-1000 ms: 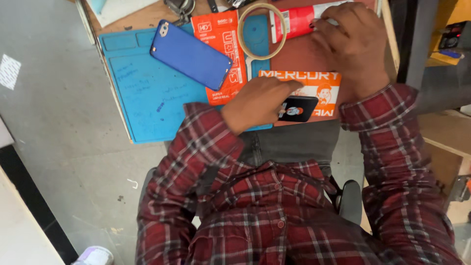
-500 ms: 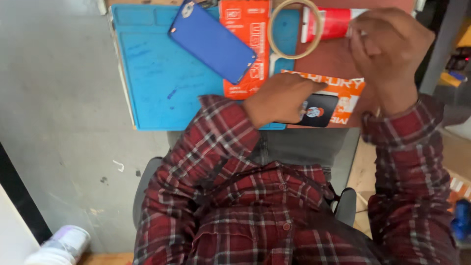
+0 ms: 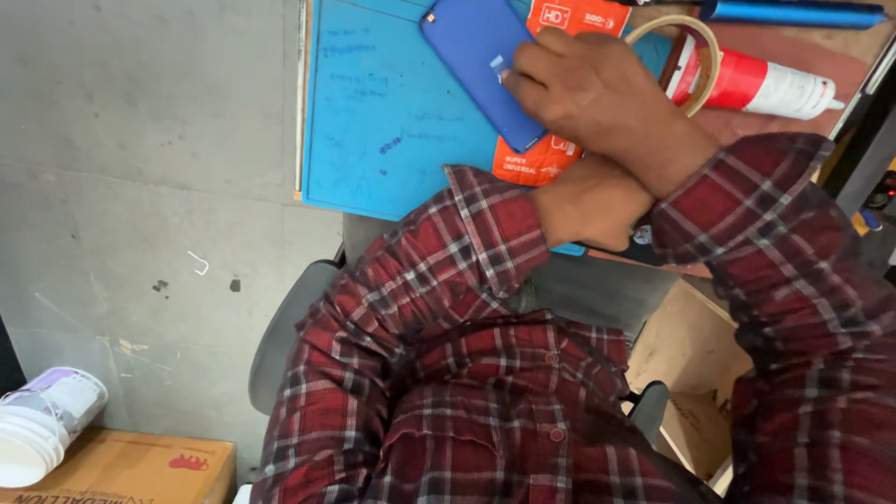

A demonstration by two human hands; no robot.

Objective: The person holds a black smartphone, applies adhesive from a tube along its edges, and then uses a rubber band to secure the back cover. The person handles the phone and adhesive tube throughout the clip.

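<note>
Hands crossed over the table edge, both in red checked sleeves. Reached across with the right hand point(image 3: 607, 98), fingertips point(image 3: 523, 79) pressed on the blue phone point(image 3: 485, 65), not wrapped around it. Kept the left hand point(image 3: 593, 205) tucked under the right wrist, over a dark small thing; could not tell if clenched or loose.

Lay far left on a brown box: a stack of white cups point(image 3: 42, 425). Covered the table next: a blue mat point(image 3: 383, 121). Lay tilted on the mat: the blue phone, one end over an orange packet point(image 3: 541, 159). Sat right of the hand: a ring of tape point(image 3: 695, 56), then a red and white tube point(image 3: 761, 84).
</note>
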